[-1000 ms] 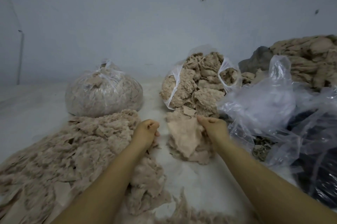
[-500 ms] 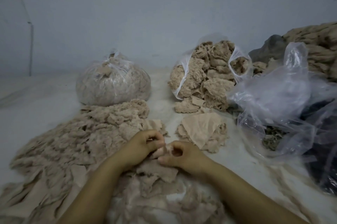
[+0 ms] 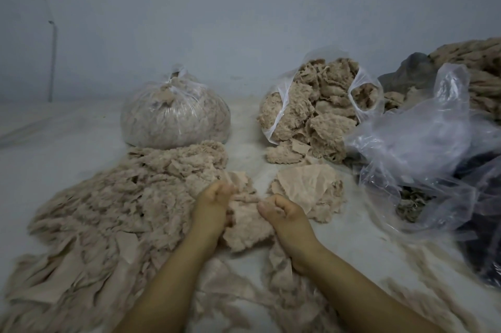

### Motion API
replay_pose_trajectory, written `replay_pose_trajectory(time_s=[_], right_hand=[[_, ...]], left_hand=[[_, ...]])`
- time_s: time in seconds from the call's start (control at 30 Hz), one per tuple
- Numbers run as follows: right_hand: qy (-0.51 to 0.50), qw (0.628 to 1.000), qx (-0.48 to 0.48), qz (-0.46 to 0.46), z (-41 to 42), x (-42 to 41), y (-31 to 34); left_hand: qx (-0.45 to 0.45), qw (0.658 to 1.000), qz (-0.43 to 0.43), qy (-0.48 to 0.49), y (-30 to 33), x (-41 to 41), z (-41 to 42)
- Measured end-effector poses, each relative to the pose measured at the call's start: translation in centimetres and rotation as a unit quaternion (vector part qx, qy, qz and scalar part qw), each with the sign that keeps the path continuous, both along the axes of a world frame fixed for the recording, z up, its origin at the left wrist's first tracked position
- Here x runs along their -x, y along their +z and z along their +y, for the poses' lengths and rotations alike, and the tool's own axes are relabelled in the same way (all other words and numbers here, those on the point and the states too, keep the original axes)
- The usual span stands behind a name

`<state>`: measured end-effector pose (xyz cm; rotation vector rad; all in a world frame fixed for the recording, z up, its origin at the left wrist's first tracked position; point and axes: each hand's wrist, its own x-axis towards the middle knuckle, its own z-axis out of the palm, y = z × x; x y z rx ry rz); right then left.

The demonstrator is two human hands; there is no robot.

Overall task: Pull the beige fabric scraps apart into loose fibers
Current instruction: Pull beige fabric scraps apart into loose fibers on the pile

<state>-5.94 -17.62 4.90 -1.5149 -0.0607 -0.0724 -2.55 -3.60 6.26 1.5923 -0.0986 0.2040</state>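
Observation:
A beige fabric scrap (image 3: 245, 223) is stretched between my two hands just above the floor. My left hand (image 3: 214, 198) grips its left edge with curled fingers. My right hand (image 3: 282, 210) grips its right edge, thumb pointing left. The scrap's lower part hangs fluffy and frayed below my hands. A small stack of flat beige scraps (image 3: 309, 189) lies just right of my hands. A wide heap of loose beige fibers (image 3: 116, 208) spreads to the left.
A tied clear bag of fibers (image 3: 176, 118) stands at the back left. An open bag of beige scraps (image 3: 314, 107) stands at the back centre. Crumpled clear plastic (image 3: 423, 148) and more beige material (image 3: 477, 72) fill the right side. A pale wall (image 3: 217, 20) closes the back.
My right hand took a scrap from the small stack and brought it toward me. Both hands now hold it and have drawn a little apart, stretching it.

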Motion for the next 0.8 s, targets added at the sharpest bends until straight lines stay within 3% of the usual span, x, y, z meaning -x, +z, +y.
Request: replay_pose_trajectory(time_s=[0.07,0.13,0.27,0.33,0.47,0.57,0.67,0.8], right_hand=[[-0.02,1.0,-0.01,0.001,-0.4,0.0,0.1],[-0.033,0.998,-0.043,0.012,-1.0,-0.1,0.2],[0.027,0.996,-0.081,0.021,-0.9,0.1,0.3],[0.053,0.994,-0.09,0.023,-0.7,0.2,0.1],[0.053,0.994,-0.087,0.037,-1.3,0.1,-0.1],[0.0,1.0,-0.006,0.027,-1.8,-0.3,-0.5],[-0.024,0.996,0.09,-0.013,-2.1,-0.4,-0.5],[0.0,0.996,0.08,-0.049,-1.2,0.3,0.4]], left_hand=[[0.122,0.991,0.019,0.053,0.4,-0.7,1.2],[0.106,0.993,0.002,0.047,0.3,-0.9,2.2],[0.025,0.98,0.083,-0.177,-0.4,0.5,1.0],[0.021,0.969,0.092,-0.23,-0.8,1.0,0.1],[0.139,0.983,0.092,-0.079,-0.3,0.4,0.1],[0.231,0.965,0.126,0.007,0.2,-0.2,1.1],[0.246,0.958,0.146,-0.01,0.7,0.0,1.6],[0.245,0.957,0.147,-0.054,1.0,0.6,0.4]])
